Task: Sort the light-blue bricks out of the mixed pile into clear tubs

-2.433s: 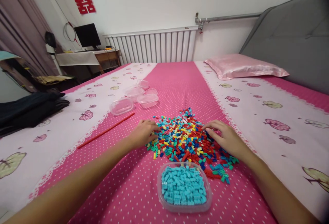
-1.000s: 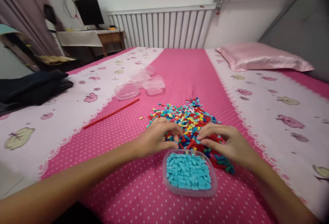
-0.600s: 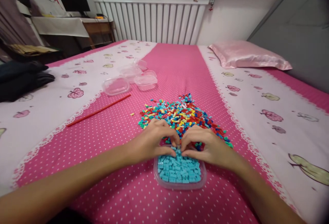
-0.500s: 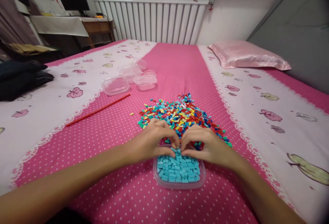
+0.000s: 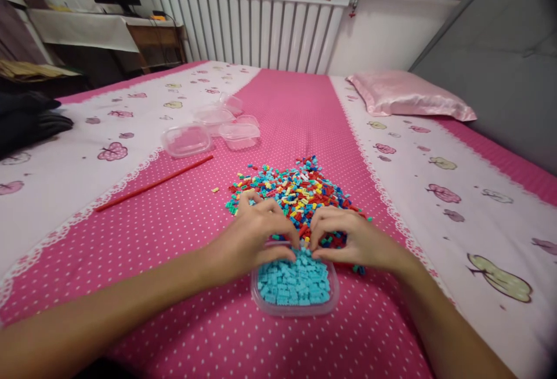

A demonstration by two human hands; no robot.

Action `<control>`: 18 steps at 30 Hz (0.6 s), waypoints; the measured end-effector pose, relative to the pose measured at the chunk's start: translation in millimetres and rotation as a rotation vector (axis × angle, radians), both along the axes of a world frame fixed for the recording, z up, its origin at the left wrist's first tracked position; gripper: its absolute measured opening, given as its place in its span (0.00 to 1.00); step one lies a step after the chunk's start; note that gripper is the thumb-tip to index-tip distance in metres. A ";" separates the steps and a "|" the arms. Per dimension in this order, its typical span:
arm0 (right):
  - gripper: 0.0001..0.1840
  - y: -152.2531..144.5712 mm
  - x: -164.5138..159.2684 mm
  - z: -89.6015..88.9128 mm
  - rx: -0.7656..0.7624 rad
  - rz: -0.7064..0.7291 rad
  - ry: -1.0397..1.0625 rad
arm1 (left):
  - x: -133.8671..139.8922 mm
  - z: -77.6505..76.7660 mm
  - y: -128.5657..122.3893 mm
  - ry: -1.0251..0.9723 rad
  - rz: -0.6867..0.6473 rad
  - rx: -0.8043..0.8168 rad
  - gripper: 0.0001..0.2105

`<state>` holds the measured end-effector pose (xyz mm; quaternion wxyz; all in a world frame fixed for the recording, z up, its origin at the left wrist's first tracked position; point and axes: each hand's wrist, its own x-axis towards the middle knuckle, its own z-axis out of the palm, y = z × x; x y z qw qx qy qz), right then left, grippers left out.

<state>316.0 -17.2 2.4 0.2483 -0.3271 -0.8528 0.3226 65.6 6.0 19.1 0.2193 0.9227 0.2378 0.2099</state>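
Note:
A clear plastic container (image 5: 295, 310) stands in front of me, filled with light blue toy bricks (image 5: 293, 283). Over its far edge, my left hand (image 5: 261, 234) is curled, thumb and fingertips drawn together in a pinch. Facing it from the other side, my right hand (image 5: 348, 237) pinches in the same way, a small gap from the left. Whatever sits between the fingertips is too small to make out. Just beyond the container spreads a pile of mixed-colour toy bricks (image 5: 289, 187), partly hidden by both hands.
Several clear empty containers (image 5: 187, 141) lie at the left beyond a thin red stick (image 5: 154, 183). A pink pillow (image 5: 409, 94) rests at the far right. Dark cloth (image 5: 32, 121) lies at the left edge of the polka-dot bedspread (image 5: 174, 321). A radiator (image 5: 248, 28) stands behind.
The whole view has shifted slightly, so things appear a little further left. Both hands stay pinched over the container's far edge, with the right hand slightly further from the left.

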 end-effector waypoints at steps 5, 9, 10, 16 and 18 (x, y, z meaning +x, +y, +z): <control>0.06 0.3 1.0 -2.3 -0.022 -0.010 -0.018 | -17.5 -6.3 25.8 0.038 0.227 0.190 0.03; 0.07 0.0 2.6 -2.2 -0.022 -0.037 -0.025 | -46.5 -19.7 53.7 0.117 0.413 0.232 0.05; 0.08 0.0 2.4 -2.1 -0.019 -0.050 -0.025 | -54.5 -23.7 60.2 0.123 0.440 0.233 0.05; 0.06 -2.1 -2.7 -1.6 -0.050 -0.025 -0.047 | -83.5 -45.1 77.4 0.193 0.469 0.239 0.08; 0.07 -3.6 -3.5 -1.4 -0.051 -0.021 -0.053 | -84.7 -48.3 76.1 0.207 0.457 0.241 0.09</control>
